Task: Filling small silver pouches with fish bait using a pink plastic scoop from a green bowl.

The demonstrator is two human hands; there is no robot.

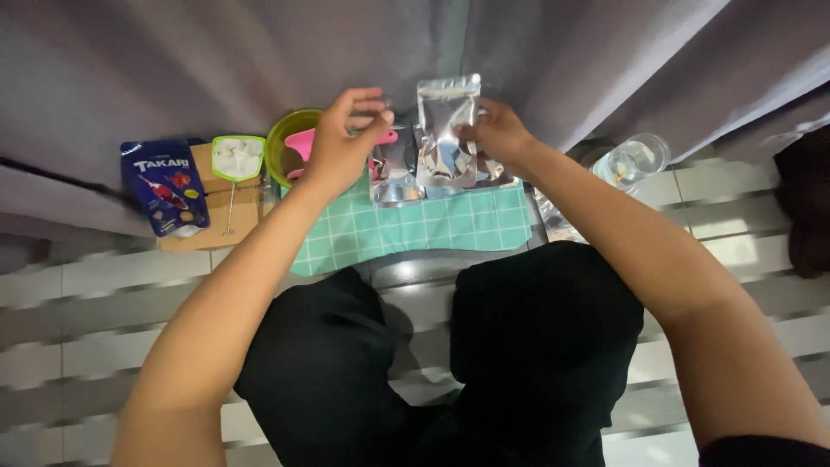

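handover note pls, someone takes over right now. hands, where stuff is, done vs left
Left hand: raised over the green bowl, fingertips pinched; whether they hold anything is unclear.
Right hand: holds an upright silver pouch by its edge.
More silver pouches lie on the green checked cloth. Pink scoop in the bowl. Blue bag and small net far left, glass jar right.
Done: pouches laid out. Left: held pouch looks empty.

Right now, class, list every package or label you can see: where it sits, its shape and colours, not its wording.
Dark blue pouch: far left on a brown board, rectangular, red fish picture.
Upright silver pouch: centre, held by the right hand, tall, shiny.
Flat silver pouch: on the green checked cloth, beside the left hand.
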